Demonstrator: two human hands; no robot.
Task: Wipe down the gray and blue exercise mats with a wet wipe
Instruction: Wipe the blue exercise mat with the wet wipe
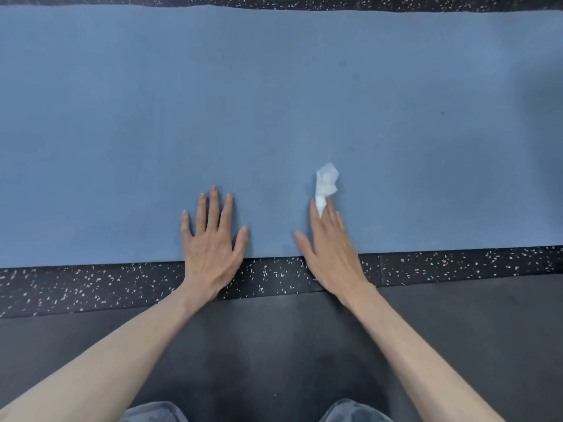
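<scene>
A blue exercise mat [274, 102] lies flat across the upper part of the head view. A dark gray mat [274, 345] lies nearer me, under my arms and knees. My left hand [211, 242] rests flat, palm down, fingers spread, on the blue mat's near edge. My right hand [327, 248] also lies on that edge, slightly blurred, fingers stretched forward. A crumpled white wet wipe [326, 182] sits on the blue mat at my right fingertips, its near end pinned between the index and middle fingers.
A strip of black rubber floor with white speckles [91, 287] runs between the two mats and along the blue mat's far edge [335, 1]. My knees in gray trousers [152, 412] show at the bottom edge.
</scene>
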